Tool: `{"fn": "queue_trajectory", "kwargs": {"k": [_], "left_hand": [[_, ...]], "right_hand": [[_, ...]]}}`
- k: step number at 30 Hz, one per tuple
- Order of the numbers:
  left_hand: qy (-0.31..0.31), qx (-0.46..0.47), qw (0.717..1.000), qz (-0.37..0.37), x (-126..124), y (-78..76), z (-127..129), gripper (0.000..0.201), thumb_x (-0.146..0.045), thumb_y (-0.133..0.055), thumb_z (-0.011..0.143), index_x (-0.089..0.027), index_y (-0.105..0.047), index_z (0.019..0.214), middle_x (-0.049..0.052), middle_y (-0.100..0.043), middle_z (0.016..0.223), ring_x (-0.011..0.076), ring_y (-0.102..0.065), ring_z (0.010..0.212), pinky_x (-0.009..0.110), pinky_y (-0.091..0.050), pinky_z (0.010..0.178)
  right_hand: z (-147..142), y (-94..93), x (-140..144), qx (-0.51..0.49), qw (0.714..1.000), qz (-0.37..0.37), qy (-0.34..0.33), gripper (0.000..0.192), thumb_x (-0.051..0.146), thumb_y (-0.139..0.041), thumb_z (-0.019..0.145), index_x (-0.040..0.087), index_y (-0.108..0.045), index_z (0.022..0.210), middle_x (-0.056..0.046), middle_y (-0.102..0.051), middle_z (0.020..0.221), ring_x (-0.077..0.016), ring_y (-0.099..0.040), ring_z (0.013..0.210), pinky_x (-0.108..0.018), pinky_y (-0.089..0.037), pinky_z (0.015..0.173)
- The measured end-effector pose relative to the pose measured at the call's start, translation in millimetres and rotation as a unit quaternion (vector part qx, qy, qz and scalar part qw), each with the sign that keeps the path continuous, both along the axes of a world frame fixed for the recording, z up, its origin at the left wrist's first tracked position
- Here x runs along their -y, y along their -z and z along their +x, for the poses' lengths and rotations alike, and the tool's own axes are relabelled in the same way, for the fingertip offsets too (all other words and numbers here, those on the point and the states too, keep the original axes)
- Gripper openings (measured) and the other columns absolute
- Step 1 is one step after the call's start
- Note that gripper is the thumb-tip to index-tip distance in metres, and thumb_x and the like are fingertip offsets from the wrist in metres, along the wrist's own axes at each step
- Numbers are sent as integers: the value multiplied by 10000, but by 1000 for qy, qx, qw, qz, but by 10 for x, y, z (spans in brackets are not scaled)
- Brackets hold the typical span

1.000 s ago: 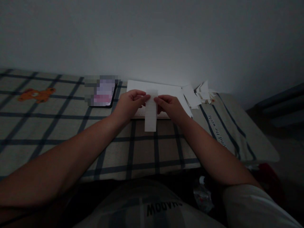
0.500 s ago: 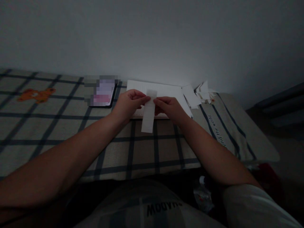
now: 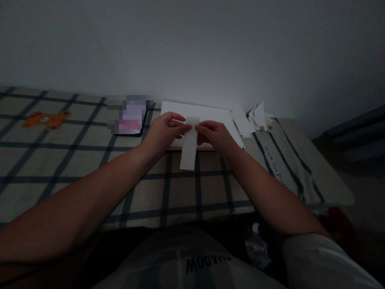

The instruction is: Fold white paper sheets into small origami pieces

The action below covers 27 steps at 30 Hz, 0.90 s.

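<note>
One paper strip pinched at its top by left hand and right hand.

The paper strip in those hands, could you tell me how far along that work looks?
Done: small paper pieces lie piled by the wall. In hand: left hand and right hand pinch the paper strip at its top. Left: the white sheets beneath look whole.

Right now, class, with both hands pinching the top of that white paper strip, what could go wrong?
1. The left hand and right hand grip only the narrow white paper strip's top end; pulling apart might tear it.
2. Its lower end hangs free and could crease on the checked tablecloth.
3. Dim light may hide misalignment.
</note>
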<state>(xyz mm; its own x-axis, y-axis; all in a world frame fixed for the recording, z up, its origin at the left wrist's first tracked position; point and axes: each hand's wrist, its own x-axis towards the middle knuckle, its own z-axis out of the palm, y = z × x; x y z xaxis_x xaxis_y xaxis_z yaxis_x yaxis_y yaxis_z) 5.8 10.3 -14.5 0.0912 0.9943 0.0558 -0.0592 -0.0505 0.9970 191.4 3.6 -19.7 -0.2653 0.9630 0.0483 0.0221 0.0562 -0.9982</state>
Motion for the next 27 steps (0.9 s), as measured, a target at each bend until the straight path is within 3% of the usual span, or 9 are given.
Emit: {"fn": "queue_trajectory", "kwargs": {"k": [12, 17, 20, 27], "left_hand": [[20, 54, 998, -36, 21, -14, 16, 328, -156, -831, 625, -203, -614, 867, -40, -682, 691, 120, -630, 639, 255, -497, 636], [35, 73, 994, -69, 11, 15, 7, 302, -277, -842, 682, -184, -705, 934, 36, -736, 847, 155, -670, 750, 293, -535, 703], [45, 77, 994, -68, -7, 32, -6, 235, -328, -839, 699, -175, -727, 838, 59, -739, 862, 168, -674, 777, 310, -551, 732], [-8, 34, 999, -20, 5, 23, -2, 193, -277, -862, 674, -164, -721, 742, 14, -708, 728, 129, -643, 673, 291, -552, 707]], "right_hand": [[2, -15, 9, 16, 1000, 12, 12, 278, 443, -747, 800, 176, -674, 818, -2, -691, 692, -122, -647, 624, -302, -582, 658], [17, -15, 8, 34, 999, 29, 11, 297, 467, -743, 809, 177, -679, 824, -8, -696, 704, -124, -642, 631, -314, -585, 672], [15, -10, 5, 37, 999, 24, 6, 301, 475, -748, 808, 181, -682, 814, -11, -698, 705, -128, -645, 634, -318, -590, 673], [0, 23, -24, -10, 1000, -7, 1, 292, 431, -781, 770, 182, -682, 885, -2, -701, 734, -129, -659, 644, -312, -590, 673]]}}
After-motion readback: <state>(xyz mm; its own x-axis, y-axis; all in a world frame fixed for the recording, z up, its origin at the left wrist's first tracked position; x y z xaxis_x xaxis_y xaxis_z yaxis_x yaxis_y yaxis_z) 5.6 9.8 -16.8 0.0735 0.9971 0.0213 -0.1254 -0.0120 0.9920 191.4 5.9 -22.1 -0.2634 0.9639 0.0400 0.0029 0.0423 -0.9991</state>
